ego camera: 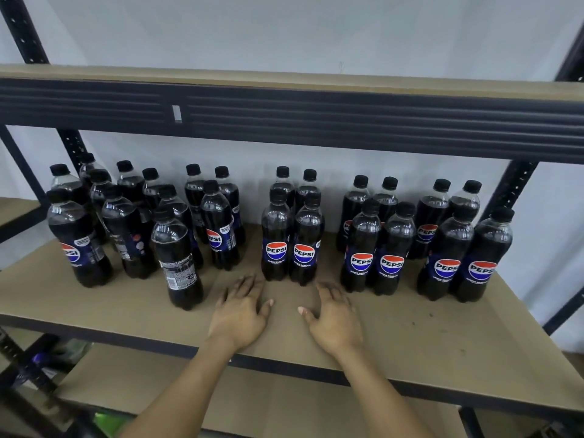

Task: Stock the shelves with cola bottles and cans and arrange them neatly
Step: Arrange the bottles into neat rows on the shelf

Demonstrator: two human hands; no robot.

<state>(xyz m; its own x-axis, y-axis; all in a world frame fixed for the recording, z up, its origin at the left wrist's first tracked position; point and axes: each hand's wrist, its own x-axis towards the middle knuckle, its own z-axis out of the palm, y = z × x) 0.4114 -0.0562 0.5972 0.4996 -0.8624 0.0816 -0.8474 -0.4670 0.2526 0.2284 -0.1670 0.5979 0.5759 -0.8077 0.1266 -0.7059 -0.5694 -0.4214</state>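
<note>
A plain pale wall [300, 33] stands behind a rack of dark metal, with perforated uprights [22, 30] at the corners and a ribbed crossbeam [347, 118] in front. The shelf boards are tan: an upper board [221, 72], a middle board [426, 336] flecked with dark specks, and a lower board [126, 374]. A small white tag [177, 113] sits on the beam – light is soft and even
</note>
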